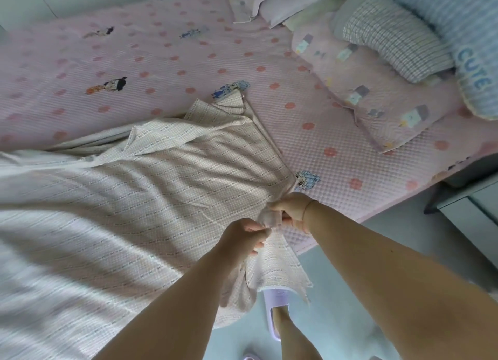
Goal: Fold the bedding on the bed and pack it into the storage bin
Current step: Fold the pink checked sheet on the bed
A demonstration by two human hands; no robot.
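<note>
Both hands (pixel 269 225) bunch the cream checked blanket's (pixel 151 187) rumpled corner.

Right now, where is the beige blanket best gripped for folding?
At its near corner, coming from the bedside edge: both hands, left hand and right hand, already pinch the beige blanket there, and the rest lies spread leftward, so corners are the cleanest handles.

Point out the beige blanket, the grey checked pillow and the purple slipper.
beige blanket (pixel 167 176): head view, on its spread middle over the bed.
grey checked pillow (pixel 390 39): head view, on its top face.
purple slipper (pixel 276 299): head view, on its strap above the foot.
</note>
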